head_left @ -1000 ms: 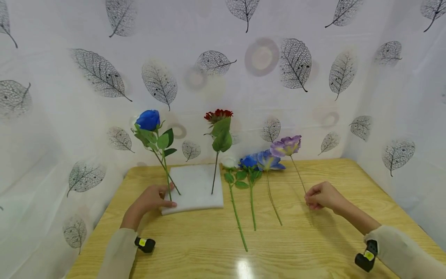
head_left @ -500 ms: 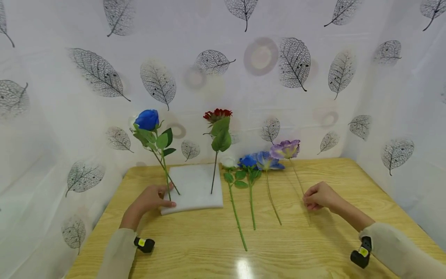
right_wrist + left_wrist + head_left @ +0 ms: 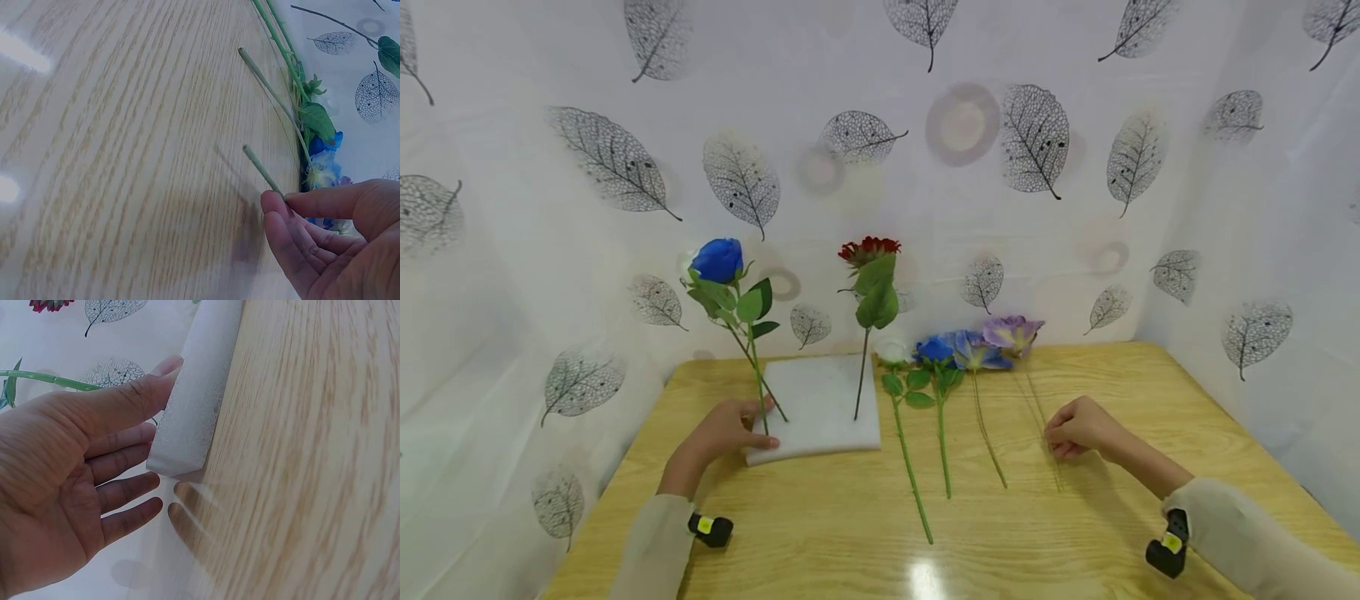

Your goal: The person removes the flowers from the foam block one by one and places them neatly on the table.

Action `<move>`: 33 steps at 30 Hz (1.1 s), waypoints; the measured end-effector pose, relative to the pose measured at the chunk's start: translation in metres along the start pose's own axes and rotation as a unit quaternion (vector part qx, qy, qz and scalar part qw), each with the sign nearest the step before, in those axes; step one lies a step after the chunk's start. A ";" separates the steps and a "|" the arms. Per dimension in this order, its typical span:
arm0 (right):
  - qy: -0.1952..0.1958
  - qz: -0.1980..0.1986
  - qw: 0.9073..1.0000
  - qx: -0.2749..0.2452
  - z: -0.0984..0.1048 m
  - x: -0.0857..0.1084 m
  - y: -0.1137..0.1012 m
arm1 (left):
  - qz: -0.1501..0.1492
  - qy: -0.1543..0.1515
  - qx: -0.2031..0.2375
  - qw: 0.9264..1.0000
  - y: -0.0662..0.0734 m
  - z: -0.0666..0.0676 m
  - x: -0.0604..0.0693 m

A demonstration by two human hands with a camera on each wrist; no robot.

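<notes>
My left hand (image 3: 730, 429) rests at the left end of a white foam slab (image 3: 823, 408), touching it with thumb and fingers fairly straight. A blue rose (image 3: 718, 260) and a partly hidden white flower (image 3: 686, 262) stand tilted above that end, their stems meeting the slab beside my fingers. Farther right on the slab, a red flower (image 3: 869, 248) stands nearly upright. My right hand (image 3: 337, 234) pinches the lower stem of a purple flower (image 3: 1013, 333) between thumb and fingertips. The stem's cut end projects past my fingers in the right wrist view.
On the wooden table (image 3: 820, 525), a white rose (image 3: 892, 350), a blue rose (image 3: 936, 348) and a blue-violet flower (image 3: 977, 350) lie side by side between slab and right hand. A leaf-patterned curtain (image 3: 865, 67) surrounds the table's back and sides.
My right hand has lowered the purple flower toward the table and shifted slightly left; its head is now beside the blue-violet flower. My left hand keeps its place on the slab.
</notes>
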State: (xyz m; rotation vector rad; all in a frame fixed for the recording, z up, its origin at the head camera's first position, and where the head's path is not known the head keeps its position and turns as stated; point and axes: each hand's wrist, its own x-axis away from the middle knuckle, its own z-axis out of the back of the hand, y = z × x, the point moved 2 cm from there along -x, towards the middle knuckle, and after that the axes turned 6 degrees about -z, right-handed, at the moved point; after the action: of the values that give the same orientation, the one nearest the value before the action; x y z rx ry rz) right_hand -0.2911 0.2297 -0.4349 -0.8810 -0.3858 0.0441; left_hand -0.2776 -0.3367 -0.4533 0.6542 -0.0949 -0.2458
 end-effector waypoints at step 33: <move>-0.018 0.000 1.000 0.024 -0.016 -0.010 -0.001 | -0.009 0.007 0.007 1.000 -0.001 -0.001 0.001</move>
State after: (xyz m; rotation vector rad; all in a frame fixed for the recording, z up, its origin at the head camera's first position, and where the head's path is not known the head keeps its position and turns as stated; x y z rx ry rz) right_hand -0.2949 0.2151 -0.4461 -0.8332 -0.4171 0.0696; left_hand -0.2769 -0.3376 -0.4547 0.6702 -0.0767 -0.2590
